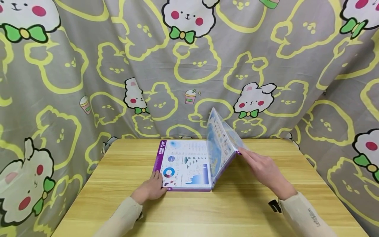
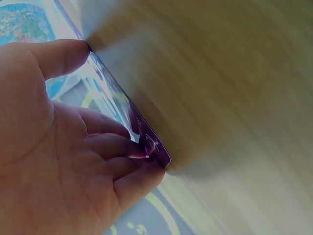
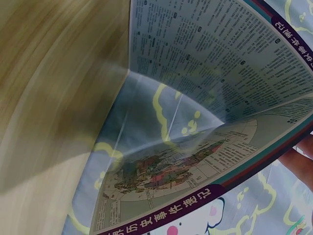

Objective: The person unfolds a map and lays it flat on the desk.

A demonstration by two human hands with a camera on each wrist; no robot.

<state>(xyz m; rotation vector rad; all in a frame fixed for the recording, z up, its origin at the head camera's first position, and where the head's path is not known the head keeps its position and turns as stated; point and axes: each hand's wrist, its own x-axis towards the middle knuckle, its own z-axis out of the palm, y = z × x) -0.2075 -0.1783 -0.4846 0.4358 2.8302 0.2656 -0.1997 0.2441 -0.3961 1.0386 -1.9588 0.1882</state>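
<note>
A folding map chart (image 1: 185,146) with purple margins lies partly opened on the table. Its flat panel carries charts, small pictures and print. At that panel's near left corner, my left hand (image 1: 152,188) holds the edge, with thumb and curled fingers (image 2: 139,178) on either side of the corner. To the right, another panel (image 1: 214,141) with a blue map stands tilted up from the fold. My right hand (image 1: 265,169) pinches its raised near corner. The right wrist view shows printed inner leaves (image 3: 195,58) spread apart in a V, and fingers (image 3: 297,164) behind one edge.
The wooden table (image 1: 118,164) extends around the chart on every side. Behind it hangs a grey curtain (image 1: 160,65) with yellow outlines and white bunnies, close to the table's back edge. Both wrists wear dark straps (image 1: 274,206).
</note>
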